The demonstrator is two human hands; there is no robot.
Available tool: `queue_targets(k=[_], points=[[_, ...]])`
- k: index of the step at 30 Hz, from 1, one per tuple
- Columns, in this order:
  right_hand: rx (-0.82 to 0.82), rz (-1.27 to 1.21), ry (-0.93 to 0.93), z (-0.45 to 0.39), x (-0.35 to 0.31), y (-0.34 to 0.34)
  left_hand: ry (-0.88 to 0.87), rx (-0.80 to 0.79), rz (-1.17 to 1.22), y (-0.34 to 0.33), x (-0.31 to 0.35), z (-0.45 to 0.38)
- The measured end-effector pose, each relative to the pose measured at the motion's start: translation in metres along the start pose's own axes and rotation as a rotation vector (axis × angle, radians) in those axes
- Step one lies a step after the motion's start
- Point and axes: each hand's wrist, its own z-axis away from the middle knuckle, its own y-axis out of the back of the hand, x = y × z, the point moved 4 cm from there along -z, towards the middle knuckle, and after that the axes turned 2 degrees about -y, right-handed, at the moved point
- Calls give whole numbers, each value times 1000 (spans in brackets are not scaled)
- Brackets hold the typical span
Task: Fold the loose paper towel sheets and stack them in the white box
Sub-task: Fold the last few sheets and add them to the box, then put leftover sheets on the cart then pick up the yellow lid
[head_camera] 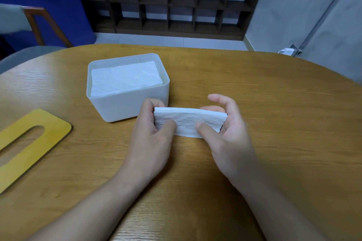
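Your left hand and right hand sit close together in front of you, forearms angling in from the lower corners. Each pinches one end of the folded paper towel sheet, thumbs on top, fingers curled behind.

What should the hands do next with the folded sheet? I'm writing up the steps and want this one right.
Probably carry the folded paper towel up and left and lay it on the stack in the white box. The left hand and right hand each pinch an end, it looks already folded, and the box stands open, its yellow lid lying aside on the table.
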Motion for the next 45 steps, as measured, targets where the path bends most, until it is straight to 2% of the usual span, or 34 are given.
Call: queue_targets(k=[4, 12, 16, 20, 25, 28, 33, 38, 42, 45], points=[[2, -6, 7, -2, 4, 1, 0, -10, -43, -1, 0, 1], [-35, -91, -55, 6, 1, 8, 38, -2, 35, 4, 4, 8], [12, -144, -49, 14, -15, 11, -26, -16, -106, 15, 21, 18], [35, -185, -3, 14, -43, 6, -215, 54, -186, 41, 54, 9], [72, -161, 106, -12, -88, -17, -222, 218, -16, 81, 81, -20], [36, -73, 151, -42, -108, -44, -224, 305, 26, 104, 80, -39], [8, 251, 209, -87, -119, -85, -127, 368, -190, 130, 50, -61], [2, 588, 244, -102, -108, -102, -101, 246, -432, 131, 29, -66], [31, 911, 444, -92, -108, -105, -148, 240, -636, 131, 26, -66], [-37, 869, 533, -93, -114, -105, -235, 172, -620, 131, 26, -70]])
